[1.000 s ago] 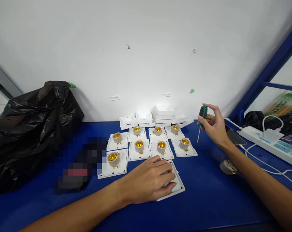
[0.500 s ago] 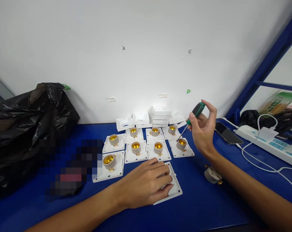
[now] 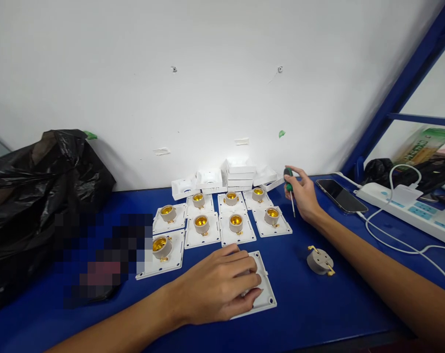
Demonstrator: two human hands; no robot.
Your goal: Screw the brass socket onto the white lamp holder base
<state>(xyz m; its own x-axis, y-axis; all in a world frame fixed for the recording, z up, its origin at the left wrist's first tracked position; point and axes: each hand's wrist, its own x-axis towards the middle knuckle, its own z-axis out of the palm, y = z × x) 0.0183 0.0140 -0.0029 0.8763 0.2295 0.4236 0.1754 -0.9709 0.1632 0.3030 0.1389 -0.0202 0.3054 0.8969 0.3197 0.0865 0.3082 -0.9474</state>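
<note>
Left hand (image 3: pixel 225 284) lies over the nearest white plate (image 3: pixel 267 290), fingers curled above its face; cannot tell whether they grasp anything beneath. Plate is flat on the blue tabletop (image 3: pixel 296 314), its right side exposed. To the right, apart from it, one loose lamp socket (image 3: pixel 319 261) — base up, brass-coloured tabs at two sides.

Beyond: eight more white plates (image 3: pixel 212 239) in two rough rows of four, each bearing an upright socket (image 3: pixel 201 224) with a gold-coloured interior. Right hand (image 3: pixel 302 193), at the right end of these rows, grasps a green-and-black screwdriver (image 3: pixel 288 180) — shaft down, tip near the end plate; contact with the tabletop unclear. Phone (image 3: pixel 341 196) lies right of that hand. White frames (image 3: pixel 241 176), some stacked, sit behind the plates, near the wall (image 3: pixel 222 98).
</note>
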